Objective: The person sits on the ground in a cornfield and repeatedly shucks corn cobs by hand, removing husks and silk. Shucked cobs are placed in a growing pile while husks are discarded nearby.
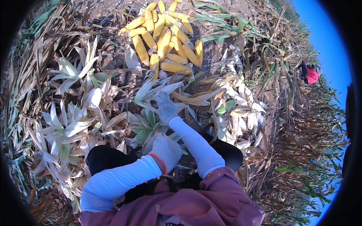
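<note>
My left hand (167, 149), in a white knit glove with an orange cuff, is curled low between my knees. It rests against a pale, green-tinged corn husk (144, 127); its fingertips are hidden, so I cannot tell whether it grips the husk. Farther out, my right hand (165, 107), gloved too, has its fingers stretched out over loose whitish husk leaves (155, 87). No ear of corn shows in its fingers. Beyond that hand lies a heap of bare yellow corn ears (164, 39) on the soil, several of them stacked on others.
Peeled husks (63, 127) pile up on my left, and more dry husks (240, 113) lie on my right. Cut corn stalks and leaves (226, 25) border the heap. A person in red (312, 75) is far off at the right, near standing corn plants (316, 124).
</note>
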The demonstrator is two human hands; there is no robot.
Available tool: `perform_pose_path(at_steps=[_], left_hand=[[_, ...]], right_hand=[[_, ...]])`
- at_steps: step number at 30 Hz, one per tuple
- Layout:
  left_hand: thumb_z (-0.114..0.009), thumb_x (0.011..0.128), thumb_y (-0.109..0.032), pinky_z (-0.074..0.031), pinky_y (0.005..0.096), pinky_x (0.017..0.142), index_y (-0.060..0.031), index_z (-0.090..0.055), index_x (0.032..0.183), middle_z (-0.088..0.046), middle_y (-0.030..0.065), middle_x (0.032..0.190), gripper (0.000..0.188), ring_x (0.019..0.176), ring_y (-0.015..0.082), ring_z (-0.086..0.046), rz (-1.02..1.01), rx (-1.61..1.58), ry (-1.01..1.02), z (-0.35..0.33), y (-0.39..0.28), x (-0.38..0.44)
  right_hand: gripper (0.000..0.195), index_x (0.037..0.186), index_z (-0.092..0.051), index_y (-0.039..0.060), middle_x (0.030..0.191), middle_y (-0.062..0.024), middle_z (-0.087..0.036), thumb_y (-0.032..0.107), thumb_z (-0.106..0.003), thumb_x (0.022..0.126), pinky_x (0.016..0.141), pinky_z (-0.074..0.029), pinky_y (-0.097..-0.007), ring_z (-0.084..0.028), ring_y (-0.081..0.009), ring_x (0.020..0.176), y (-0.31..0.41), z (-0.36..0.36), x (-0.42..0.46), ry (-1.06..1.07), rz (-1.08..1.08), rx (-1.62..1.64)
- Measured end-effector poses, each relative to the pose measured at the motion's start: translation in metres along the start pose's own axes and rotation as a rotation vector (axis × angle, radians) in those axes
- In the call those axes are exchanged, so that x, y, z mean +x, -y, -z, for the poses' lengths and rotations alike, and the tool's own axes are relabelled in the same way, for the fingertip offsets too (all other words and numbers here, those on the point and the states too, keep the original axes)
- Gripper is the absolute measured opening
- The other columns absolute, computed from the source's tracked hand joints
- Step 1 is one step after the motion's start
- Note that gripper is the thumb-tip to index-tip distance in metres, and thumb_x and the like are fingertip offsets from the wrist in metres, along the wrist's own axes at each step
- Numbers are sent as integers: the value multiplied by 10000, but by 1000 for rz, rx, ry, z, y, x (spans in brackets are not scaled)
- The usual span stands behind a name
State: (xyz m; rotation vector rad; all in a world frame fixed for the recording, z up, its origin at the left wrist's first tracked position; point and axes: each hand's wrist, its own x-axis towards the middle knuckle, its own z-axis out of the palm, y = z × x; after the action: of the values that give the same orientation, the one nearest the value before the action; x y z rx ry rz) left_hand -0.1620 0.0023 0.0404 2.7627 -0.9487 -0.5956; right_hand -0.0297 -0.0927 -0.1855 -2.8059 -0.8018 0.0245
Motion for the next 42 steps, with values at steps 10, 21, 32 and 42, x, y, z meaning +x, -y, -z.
perform_pose_path(at_steps=[10, 21, 32, 42], left_hand=[[-601, 817, -151, -445, 438, 646, -70, -706, 795, -674, 110, 776, 135, 732, 273, -640, 118, -86, -14, 1, -3, 10], [-592, 810, -207, -506, 424, 600, -78, -717, 823, -682, 138, 731, 180, 708, 313, -671, -12, 28, 158, 0, 2, 14], [-580, 837, -243, -477, 411, 604, -99, -675, 699, -681, 108, 691, 221, 641, 315, -670, -110, 73, 126, 3, -6, 30], [-567, 856, -271, -480, 392, 694, -85, -673, 836, -701, 109, 764, 215, 741, 289, -678, -74, 148, 247, 1, -20, 56]], right_hand=[[499, 1345, -476, 112, 1402, -212, -496, 135, -538, 851, 944, -487, -488, -600, -408, 1131, -18, -35, 14, 485, -347, 196], [430, 1191, -558, 62, 1135, -241, -640, 317, -594, 846, 776, -531, -514, -674, -392, 949, 39, -54, -76, 733, 47, 183], [431, 1259, -635, 50, 1014, -111, -717, 307, -601, 915, 700, -547, -292, -669, -169, 771, -123, 333, -105, 720, -271, 1145], [516, 1294, -593, 100, 1185, -205, -652, 304, -610, 820, 971, -479, -422, -628, -319, 1113, -295, 132, -226, 106, -936, 173]])
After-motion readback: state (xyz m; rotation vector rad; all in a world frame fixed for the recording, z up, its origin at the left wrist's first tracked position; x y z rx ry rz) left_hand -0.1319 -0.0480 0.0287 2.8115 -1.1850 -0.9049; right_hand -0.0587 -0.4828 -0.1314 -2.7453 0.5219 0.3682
